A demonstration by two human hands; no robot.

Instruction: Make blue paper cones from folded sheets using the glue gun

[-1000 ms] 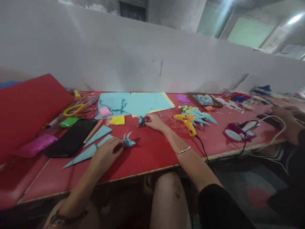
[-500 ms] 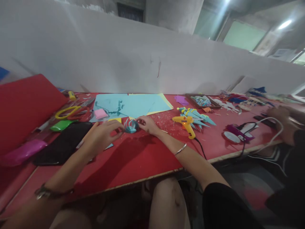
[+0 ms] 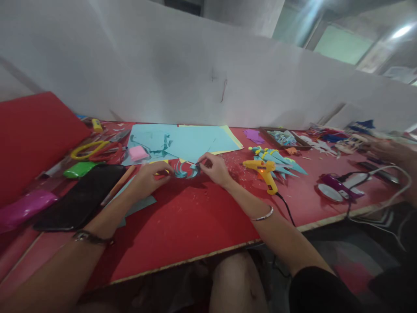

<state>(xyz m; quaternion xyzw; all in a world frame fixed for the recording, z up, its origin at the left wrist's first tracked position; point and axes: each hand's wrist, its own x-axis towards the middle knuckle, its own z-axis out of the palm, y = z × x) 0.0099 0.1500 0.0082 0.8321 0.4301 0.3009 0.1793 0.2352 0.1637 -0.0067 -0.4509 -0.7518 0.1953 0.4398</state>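
Note:
Over the red tabletop, my left hand (image 3: 151,177) pinches the left end of a curled teal paper piece (image 3: 180,171) cut into narrow, bent strips. My right hand (image 3: 215,169) has its thumb and fingers closed on the right end, where more strips (image 3: 194,171) fan out and curve. The exact grip of the fingertips is small and a little blurred. Behind the hands lie light blue paper sheets (image 3: 195,141) with dark teal scraps on them. A yellow glue gun (image 3: 265,171) rests to the right of my right hand, beside pointed teal paper shapes (image 3: 293,166) with yellow trim.
On the left are a black phone-like slab (image 3: 81,198), a green packet (image 3: 81,169), yellow-handled scissors (image 3: 86,151) and a pink pad (image 3: 138,153). Further right stand a tray of scraps (image 3: 283,138) and a purple device (image 3: 339,187) with cables. Another person's hand (image 3: 387,150) is at far right.
The curled paper has opened out sideways from a round coil into spread strips. My right hand has shifted right and my left wrist has swung inward. The view has tilted slightly.

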